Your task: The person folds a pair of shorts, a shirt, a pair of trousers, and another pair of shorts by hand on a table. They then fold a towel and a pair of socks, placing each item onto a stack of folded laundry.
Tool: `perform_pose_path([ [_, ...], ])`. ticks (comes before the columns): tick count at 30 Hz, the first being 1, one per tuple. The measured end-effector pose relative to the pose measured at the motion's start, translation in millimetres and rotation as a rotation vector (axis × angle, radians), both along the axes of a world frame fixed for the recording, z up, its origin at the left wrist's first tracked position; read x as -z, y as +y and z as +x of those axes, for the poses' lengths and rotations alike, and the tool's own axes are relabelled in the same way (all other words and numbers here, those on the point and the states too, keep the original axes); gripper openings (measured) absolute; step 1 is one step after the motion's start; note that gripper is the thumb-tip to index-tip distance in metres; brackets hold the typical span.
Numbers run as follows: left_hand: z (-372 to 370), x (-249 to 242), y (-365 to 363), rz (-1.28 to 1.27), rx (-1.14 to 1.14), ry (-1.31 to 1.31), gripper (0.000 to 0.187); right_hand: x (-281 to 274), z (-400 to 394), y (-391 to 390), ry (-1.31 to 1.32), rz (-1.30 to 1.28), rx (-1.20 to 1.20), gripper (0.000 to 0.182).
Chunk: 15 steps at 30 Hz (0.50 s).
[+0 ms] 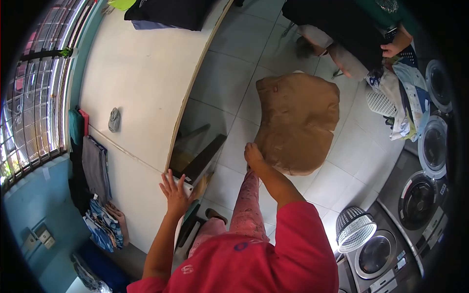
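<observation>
My left hand [177, 194] rests at the edge of the white table [139, 63], fingers spread and open. Just beside its fingertips is a small white thing [188, 187] at the table corner, partly covered by the hand. My right hand [253, 155] is closed at the lower left edge of a large brown, creased, leathery thing [298, 117] with a rounded outline. Its fingers are bent at that edge, and their tips are hidden from above. The brown thing spreads out over the tiled floor [234, 63] in front of my legs.
Another person's hand [394, 48] is at the upper right, by a pile of clothes [403, 93]. Washing machines [376, 254] with round doors line the right side, near a basket [355, 229]. A grey bundle [114, 120] and folded trousers [95, 166] lie on the table.
</observation>
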<state>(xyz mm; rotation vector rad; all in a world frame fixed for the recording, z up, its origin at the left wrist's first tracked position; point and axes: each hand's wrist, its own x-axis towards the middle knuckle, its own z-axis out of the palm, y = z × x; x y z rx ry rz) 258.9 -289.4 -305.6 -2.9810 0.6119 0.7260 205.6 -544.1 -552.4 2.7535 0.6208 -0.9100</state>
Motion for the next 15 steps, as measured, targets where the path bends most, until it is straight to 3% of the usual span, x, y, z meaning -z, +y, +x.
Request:
perform_pose_path([
  [3, -0.3, 1.0, -0.4, -0.031, 0.000, -0.015, 0.082, -29.7, -13.4, -21.7, -0.225, 0.136, 0.185, 0.018],
  [5, -1.3, -1.5, 1.5, -0.057, -0.006, -0.024, 0.081, -50.7, -29.1, -38.9, -0.485, 0.400, 0.628, 0.014],
  [6, -0.6, -2.4, 1.4, -0.053, -0.006, -0.025, 0.076, -58.3, -34.4, -45.3, -0.489, 0.391, 0.619, 0.014],
  [8, -1.8, -3.6, 1.5, -0.062, -0.011, -0.030, 0.072, -75.5, -44.3, -58.8, -0.061, 0.506, 1.179, 0.013],
  [12, -3.1, -0.5, 3.9, -0.067, -0.003, -0.069, 0.071, -104.0, -69.3, -97.0, -0.305, 0.656, 1.355, 0.011],
  [14, -5.8, 0.0, 4.1, -0.094, -0.005, -0.087, 0.070, -144.5, -73.8, -127.9, -0.656, 0.891, 1.555, 0.011],
  [15, -6.6, -0.1, 4.8, -0.098, -0.014, -0.092, 0.070, -168.8, -74.3, -143.6, -0.805, 0.894, 1.509, 0.012],
])
